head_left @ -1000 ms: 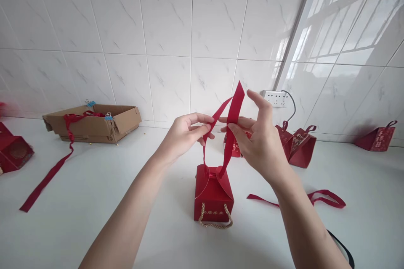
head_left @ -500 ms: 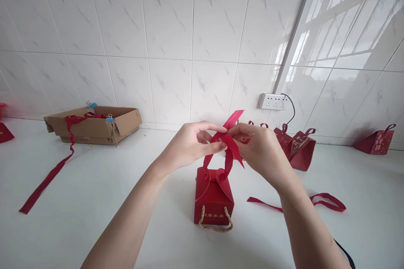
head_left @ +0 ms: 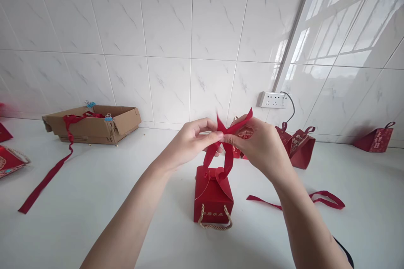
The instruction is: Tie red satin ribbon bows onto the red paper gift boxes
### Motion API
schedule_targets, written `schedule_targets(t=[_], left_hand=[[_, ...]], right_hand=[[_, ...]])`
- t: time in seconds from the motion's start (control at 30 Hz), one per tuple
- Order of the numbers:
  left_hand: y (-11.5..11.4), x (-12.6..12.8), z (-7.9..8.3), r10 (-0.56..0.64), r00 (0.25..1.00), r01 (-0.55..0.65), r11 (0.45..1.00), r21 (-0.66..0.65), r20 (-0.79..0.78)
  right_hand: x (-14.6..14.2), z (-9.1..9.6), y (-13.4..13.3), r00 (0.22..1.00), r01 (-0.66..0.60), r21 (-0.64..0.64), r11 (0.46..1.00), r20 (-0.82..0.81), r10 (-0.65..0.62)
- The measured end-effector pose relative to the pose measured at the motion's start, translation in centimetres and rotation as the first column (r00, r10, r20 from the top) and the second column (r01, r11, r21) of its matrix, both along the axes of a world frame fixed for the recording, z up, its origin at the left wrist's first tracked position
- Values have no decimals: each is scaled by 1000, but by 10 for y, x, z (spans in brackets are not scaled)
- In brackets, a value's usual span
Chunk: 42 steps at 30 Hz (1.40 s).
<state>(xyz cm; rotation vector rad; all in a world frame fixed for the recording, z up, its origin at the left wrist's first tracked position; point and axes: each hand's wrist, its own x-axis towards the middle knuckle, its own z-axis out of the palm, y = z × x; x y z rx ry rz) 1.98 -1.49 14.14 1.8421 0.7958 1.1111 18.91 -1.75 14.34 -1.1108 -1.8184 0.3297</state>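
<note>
A small red gift box (head_left: 213, 199) stands upright on the white table, with a gold rope handle (head_left: 216, 227) hanging on its front. Through its top flaps runs a red ribbon (head_left: 228, 157), whose two sides rise to a crossing above the box. My left hand (head_left: 198, 141) pinches the ribbon at this crossing between thumb and fingers. Close against it, my right hand (head_left: 260, 145) pinches the same ribbon from the right. Both free ends point upward, one straight up, the other slanting right. The fingers partly cover the crossing.
A cardboard box (head_left: 94, 124) with red ribbon spilling over its side is at the back left. A loose ribbon (head_left: 328, 199) lies right. Several red boxes (head_left: 303, 149) line the tiled wall, under a power strip (head_left: 274, 100). Another red box (head_left: 12, 160) is at the left edge.
Both ribbon ends now point up; one hung down to the right before. The hands' fingers have shifted around the crossing. A patterned red box has come into view at the left edge.
</note>
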Motion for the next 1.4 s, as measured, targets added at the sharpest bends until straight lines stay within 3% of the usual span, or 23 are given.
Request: schedule_targets(t=[0.2,0.33,0.57,0.73,0.9,1.17,1.4], left_hand=[[5,1,-1,5,985,18,991,-130,175],[10,0,-2,55,970,-15,986,-168,237],[11,-2,-3,118,975,-100,989,-107,186],[8,-1,-1,124,984,-118,992,-54,127],[7,-3,-1,153,988,-154,988,22,25],[3,-1,0,88,996,-89,994,61,6],[1,-1,2,81,997,-79,994,73,-20]], right_hand=[[-7,-2,-5,998,53,225,973,7,-56],[-2,-3,-6,992,-26,312,950,122,-13],[0,-5,-6,966,-170,209,963,227,122],[-3,-6,-1,987,-86,100,991,144,71],[-4,-7,2,987,-131,-33,991,93,134],[-8,-9,5,952,-25,2,1000,304,23],[-10,-12,6,935,-37,1,999,354,34]])
